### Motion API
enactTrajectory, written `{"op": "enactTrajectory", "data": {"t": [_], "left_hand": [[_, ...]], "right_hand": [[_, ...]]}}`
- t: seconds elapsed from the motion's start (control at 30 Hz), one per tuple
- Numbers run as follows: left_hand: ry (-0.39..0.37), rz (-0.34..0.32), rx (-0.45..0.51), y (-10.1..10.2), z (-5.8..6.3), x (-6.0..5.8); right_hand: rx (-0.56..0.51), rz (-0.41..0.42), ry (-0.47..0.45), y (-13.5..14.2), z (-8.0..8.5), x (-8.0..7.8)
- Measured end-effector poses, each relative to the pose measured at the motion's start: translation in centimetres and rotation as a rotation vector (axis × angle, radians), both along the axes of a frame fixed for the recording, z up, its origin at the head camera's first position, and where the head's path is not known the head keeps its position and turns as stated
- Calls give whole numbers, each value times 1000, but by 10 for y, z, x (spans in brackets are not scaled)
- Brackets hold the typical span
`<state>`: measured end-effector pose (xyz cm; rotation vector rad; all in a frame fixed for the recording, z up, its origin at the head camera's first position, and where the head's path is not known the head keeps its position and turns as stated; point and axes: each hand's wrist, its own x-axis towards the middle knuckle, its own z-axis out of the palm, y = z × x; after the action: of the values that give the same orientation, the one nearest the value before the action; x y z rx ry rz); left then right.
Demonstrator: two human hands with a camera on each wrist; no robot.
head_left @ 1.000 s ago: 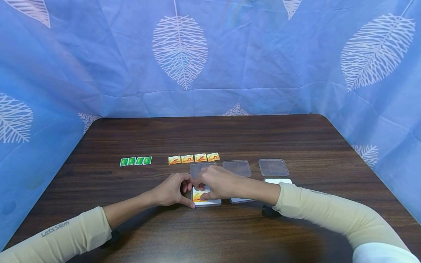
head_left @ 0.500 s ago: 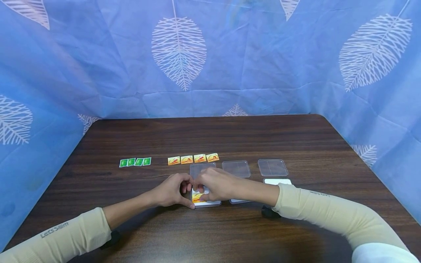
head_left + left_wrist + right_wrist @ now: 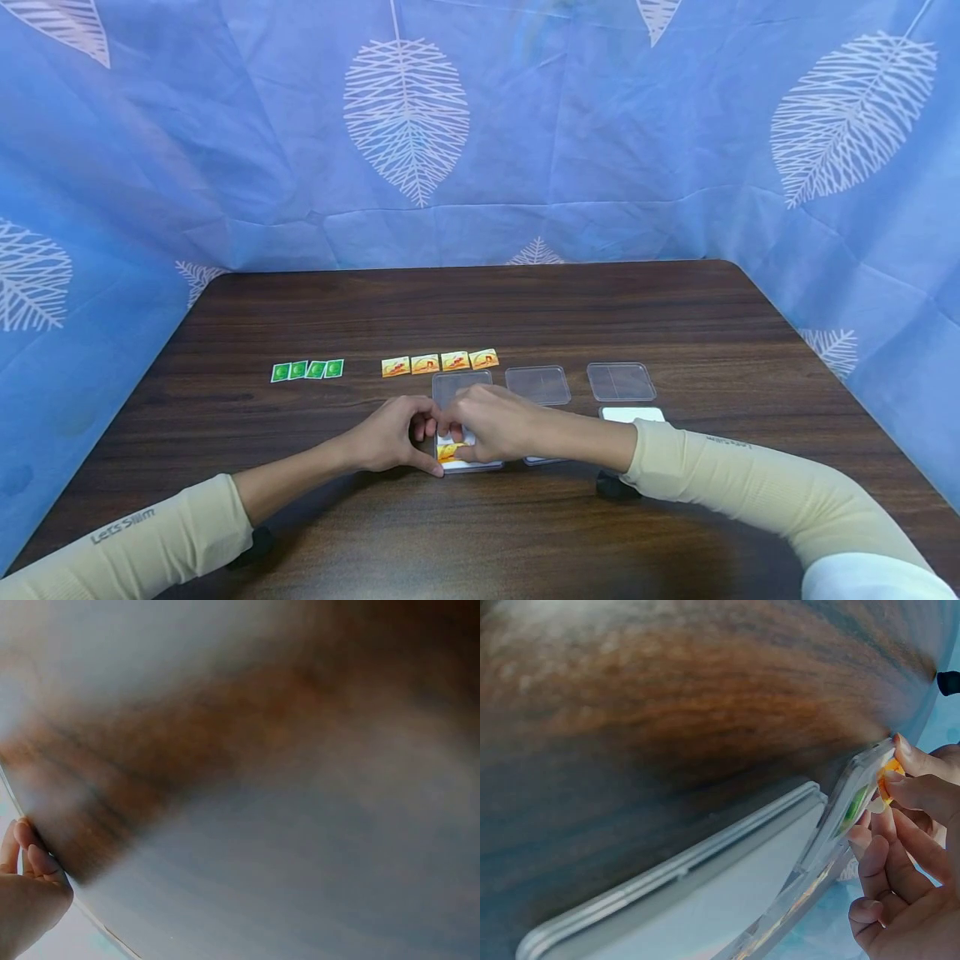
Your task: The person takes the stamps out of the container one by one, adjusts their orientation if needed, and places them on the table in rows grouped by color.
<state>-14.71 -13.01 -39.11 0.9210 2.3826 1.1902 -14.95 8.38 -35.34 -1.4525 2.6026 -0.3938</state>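
Note:
In the head view my left hand point(image 3: 393, 433) holds the left side of a shallow plastic box point(image 3: 474, 468). Its thumb lies at the near corner and its fingers at the far part of that side. My right hand point(image 3: 498, 421) reaches across from the right, thumb and fingers pinching a small orange-yellow card point(image 3: 450, 452) over the box's white inside. Seen from the right wrist, the orange card point(image 3: 891, 780) stands tilted between the fingertips, beside a green patch point(image 3: 855, 806) in the box. The right hand hides much of the box.
A row of green cards point(image 3: 307, 370) lies to the left, orange cards point(image 3: 439, 362) behind the hands. Three clear lids point(image 3: 537, 385) stand in line behind the boxes. Two more white-lined boxes point(image 3: 632, 413) sit to the right, partly under the right forearm.
Both hands keep their places at the box. The orange card tilts a little more under the right thumb, showing less of its face than one second ago.

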Motion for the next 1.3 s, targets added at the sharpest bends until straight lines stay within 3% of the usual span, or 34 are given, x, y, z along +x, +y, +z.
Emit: {"op": "enactTrajectory", "data": {"t": [0.37,1.0,1.3], "left_hand": [[0,3,-9,1,1,-1],[-13,-5,-15,0,1,0],[-7,-16,-8,0,2,-1]], "right_hand": [[-62,-21,-81,4,8,0],[-197,16,-238,12,12,-9],[-201,48,-231,20,12,-12]]}}
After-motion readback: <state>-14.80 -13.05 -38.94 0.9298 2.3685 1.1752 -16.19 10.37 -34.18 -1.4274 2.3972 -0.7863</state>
